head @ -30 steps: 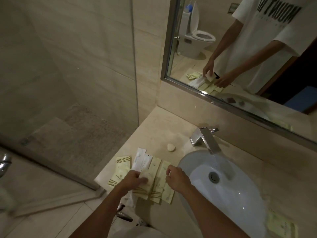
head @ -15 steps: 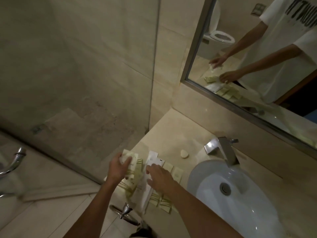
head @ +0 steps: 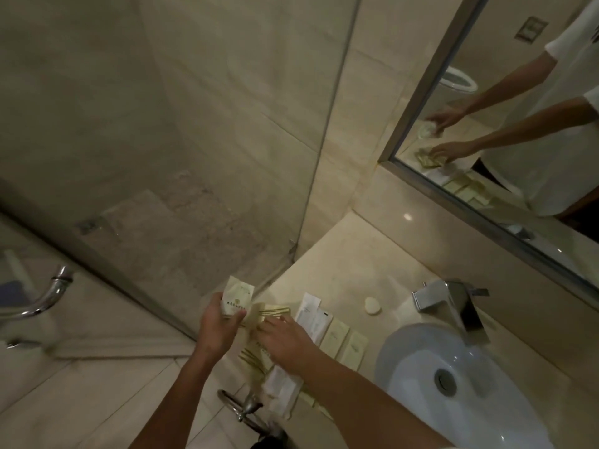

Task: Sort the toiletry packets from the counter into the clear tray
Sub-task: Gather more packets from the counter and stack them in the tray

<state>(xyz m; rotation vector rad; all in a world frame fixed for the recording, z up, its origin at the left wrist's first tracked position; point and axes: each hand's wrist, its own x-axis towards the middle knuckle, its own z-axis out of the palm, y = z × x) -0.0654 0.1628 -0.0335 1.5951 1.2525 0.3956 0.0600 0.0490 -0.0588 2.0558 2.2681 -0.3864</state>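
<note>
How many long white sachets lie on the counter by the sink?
2, side by side: one white sachet and the next toward the sink. The right hand covers their near ends; more may be hidden.

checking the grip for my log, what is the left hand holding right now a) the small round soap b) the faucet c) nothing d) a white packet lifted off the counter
d: the left hand grips a white packet raised above the counter, while the soap lies untouched near the faucet.

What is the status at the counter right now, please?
Left hand holds a lifted packet. Right hand flat on the packets on the counter. Clear tray not in view. Nothing in the way.
</note>
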